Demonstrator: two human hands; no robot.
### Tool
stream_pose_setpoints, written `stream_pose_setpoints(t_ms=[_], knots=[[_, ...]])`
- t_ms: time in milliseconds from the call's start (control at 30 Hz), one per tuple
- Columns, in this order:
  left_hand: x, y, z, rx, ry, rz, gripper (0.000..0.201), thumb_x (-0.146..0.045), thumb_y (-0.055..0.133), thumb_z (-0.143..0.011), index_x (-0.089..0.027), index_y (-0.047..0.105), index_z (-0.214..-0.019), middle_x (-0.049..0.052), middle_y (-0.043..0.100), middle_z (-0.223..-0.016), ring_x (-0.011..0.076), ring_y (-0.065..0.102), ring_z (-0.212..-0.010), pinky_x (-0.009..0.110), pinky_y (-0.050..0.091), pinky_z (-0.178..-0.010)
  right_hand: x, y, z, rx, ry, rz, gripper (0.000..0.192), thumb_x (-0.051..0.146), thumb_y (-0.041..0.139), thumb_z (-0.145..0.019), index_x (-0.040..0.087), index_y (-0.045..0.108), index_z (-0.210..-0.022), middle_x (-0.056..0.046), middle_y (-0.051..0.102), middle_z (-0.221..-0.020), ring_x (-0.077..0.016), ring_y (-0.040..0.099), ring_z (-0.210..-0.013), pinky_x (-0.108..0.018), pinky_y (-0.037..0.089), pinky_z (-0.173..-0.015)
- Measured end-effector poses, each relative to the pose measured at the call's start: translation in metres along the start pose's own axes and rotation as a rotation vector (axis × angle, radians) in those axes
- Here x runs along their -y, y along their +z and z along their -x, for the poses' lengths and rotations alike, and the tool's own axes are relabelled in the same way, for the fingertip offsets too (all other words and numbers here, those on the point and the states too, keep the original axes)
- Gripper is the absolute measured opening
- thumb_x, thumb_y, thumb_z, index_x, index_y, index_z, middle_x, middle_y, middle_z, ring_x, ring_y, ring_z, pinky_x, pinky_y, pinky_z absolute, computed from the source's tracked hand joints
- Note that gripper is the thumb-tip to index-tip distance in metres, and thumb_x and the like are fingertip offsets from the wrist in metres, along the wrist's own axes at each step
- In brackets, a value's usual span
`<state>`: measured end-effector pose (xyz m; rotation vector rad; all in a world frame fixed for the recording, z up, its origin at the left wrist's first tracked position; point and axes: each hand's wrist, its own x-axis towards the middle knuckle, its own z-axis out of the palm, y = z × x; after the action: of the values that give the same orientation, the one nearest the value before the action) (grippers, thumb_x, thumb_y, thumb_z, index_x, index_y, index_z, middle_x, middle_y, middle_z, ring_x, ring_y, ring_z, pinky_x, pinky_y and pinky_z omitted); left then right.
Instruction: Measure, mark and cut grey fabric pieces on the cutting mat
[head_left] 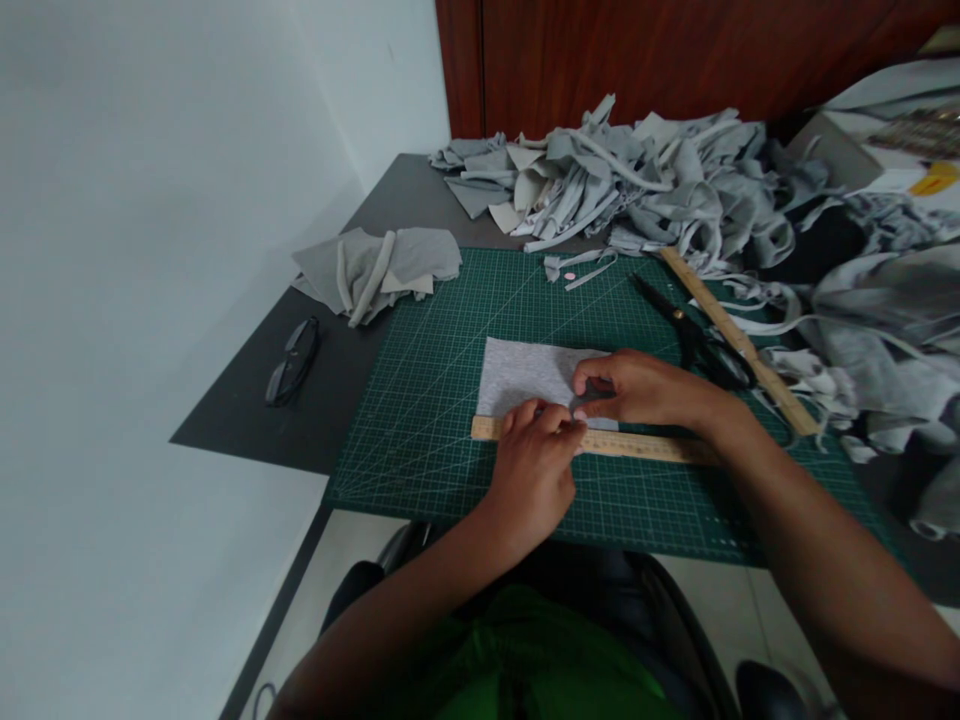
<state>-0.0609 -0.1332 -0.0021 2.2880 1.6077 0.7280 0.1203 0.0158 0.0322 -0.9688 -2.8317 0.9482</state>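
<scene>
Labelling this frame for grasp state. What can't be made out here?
- Head view: whatever the left hand and right hand pinch is hidden by the fingers.
- The ruler markings are too small to read.
- The grey fabric piece's near edge is covered by hands and ruler.
- The scissors' handles are dark and blurred.

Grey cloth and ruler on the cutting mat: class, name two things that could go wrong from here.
1. The left hand and right hand crowd one spot, so the ruler may pivot and the grey cloth could shift.
2. The scissors lie close to the right forearm; a sweep might knock them.
</scene>
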Motion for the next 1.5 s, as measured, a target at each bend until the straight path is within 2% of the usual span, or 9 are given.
stream_pose_setpoints(t_ms=[400, 600, 833, 967, 1067, 1133, 1233, 1333, 1500], knots=[[-0.005, -0.001, 0.002, 0.012, -0.006, -0.089, 0.026, -0.012, 0.063, -0.095, -0.024, 0.071, -0.117, 0.003, 0.069, -0.113, 0.0258, 0.056, -0.113, 0.044, 0.048, -0.093, -0.005, 0.005, -0.001, -0.016, -0.007, 0.010, 0.021, 0.046, 0.071, -0.089, 0.025, 0.070, -0.088, 0.003, 0.062, -0.070, -0.0163, 0.056, -0.063, -0.029, 0.034, -0.058], [-0.008, -0.001, 0.006, 0.023, 0.028, -0.170, 0.035, -0.015, 0.062, -0.097, -0.018, 0.065, -0.132, 0.005, 0.069, -0.119, 0.0272, 0.055, -0.116, 0.046, 0.047, -0.097, -0.004, 0.006, -0.002, -0.029, 0.007, 0.012, 0.021, 0.047, 0.071, -0.087, 0.026, 0.070, -0.086, 0.002, 0.063, -0.070, -0.0174, 0.058, -0.062, -0.029, 0.035, -0.057], [-0.012, -0.001, 0.008, 0.021, 0.075, -0.201, 0.034, -0.015, 0.060, -0.097, -0.015, 0.065, -0.130, 0.007, 0.067, -0.132, 0.0285, 0.055, -0.122, 0.047, 0.047, -0.102, -0.010, 0.009, -0.001, -0.031, 0.014, 0.007, 0.019, 0.045, 0.072, -0.086, 0.027, 0.071, -0.090, 0.002, 0.063, -0.068, -0.0178, 0.057, -0.060, -0.029, 0.037, -0.057], [-0.009, -0.004, 0.006, -0.054, 0.035, -0.214, 0.030, -0.027, 0.054, -0.105, -0.014, 0.067, -0.129, 0.010, 0.067, -0.134, 0.0290, 0.055, -0.131, 0.046, 0.047, -0.109, -0.009, 0.009, -0.001, -0.013, -0.003, 0.007, 0.016, 0.042, 0.070, -0.089, 0.026, 0.070, -0.090, 0.002, 0.063, -0.069, -0.0182, 0.058, -0.061, -0.030, 0.037, -0.058], [0.003, -0.007, 0.003, -0.128, -0.003, -0.270, 0.049, -0.045, 0.050, -0.107, -0.009, 0.061, -0.140, 0.016, 0.053, -0.158, 0.0355, 0.037, -0.154, 0.053, 0.033, -0.125, -0.006, 0.008, 0.000, 0.015, 0.003, -0.004, 0.019, 0.045, 0.069, -0.091, 0.026, 0.068, -0.090, 0.002, 0.064, -0.070, -0.0190, 0.058, -0.063, -0.030, 0.037, -0.059], [0.015, -0.007, 0.001, -0.108, 0.013, -0.303, 0.072, -0.060, 0.049, -0.105, -0.004, 0.051, -0.151, 0.019, 0.040, -0.168, 0.0382, 0.023, -0.161, 0.057, 0.023, -0.130, -0.004, 0.008, 0.000, 0.027, 0.013, 0.000, 0.022, 0.048, 0.068, -0.092, 0.026, 0.066, -0.090, 0.002, 0.064, -0.071, -0.0194, 0.058, -0.064, -0.030, 0.037, -0.059], [0.027, -0.004, 0.001, -0.032, -0.019, -0.304, 0.092, -0.076, 0.044, -0.101, -0.002, 0.046, -0.156, 0.021, 0.041, -0.167, 0.0387, 0.026, -0.161, 0.056, 0.019, -0.132, -0.004, 0.008, -0.001, 0.039, 0.027, 0.025, 0.024, 0.049, 0.067, -0.093, 0.025, 0.065, -0.090, 0.001, 0.064, -0.073, -0.0197, 0.058, -0.066, -0.031, 0.036, -0.060], [0.031, -0.002, 0.002, 0.000, -0.063, -0.297, 0.099, -0.081, 0.043, -0.098, -0.003, 0.044, -0.158, 0.020, 0.040, -0.168, 0.0393, 0.026, -0.161, 0.056, 0.017, -0.133, -0.004, 0.008, -0.001, 0.044, 0.024, 0.032, 0.026, 0.051, 0.067, -0.093, 0.025, 0.065, -0.091, 0.001, 0.064, -0.075, -0.0197, 0.058, -0.067, -0.031, 0.036, -0.060], [0.030, -0.005, 0.002, 0.010, -0.072, -0.289, 0.099, -0.083, 0.045, -0.096, -0.007, 0.045, -0.159, 0.016, 0.040, -0.169, 0.0398, 0.025, -0.161, 0.057, 0.019, -0.133, -0.005, 0.009, 0.000, 0.024, -0.004, -0.036, 0.029, 0.053, 0.068, -0.093, 0.025, 0.068, -0.091, 0.001, 0.065, -0.075, -0.0194, 0.059, -0.067, -0.031, 0.038, -0.061]])
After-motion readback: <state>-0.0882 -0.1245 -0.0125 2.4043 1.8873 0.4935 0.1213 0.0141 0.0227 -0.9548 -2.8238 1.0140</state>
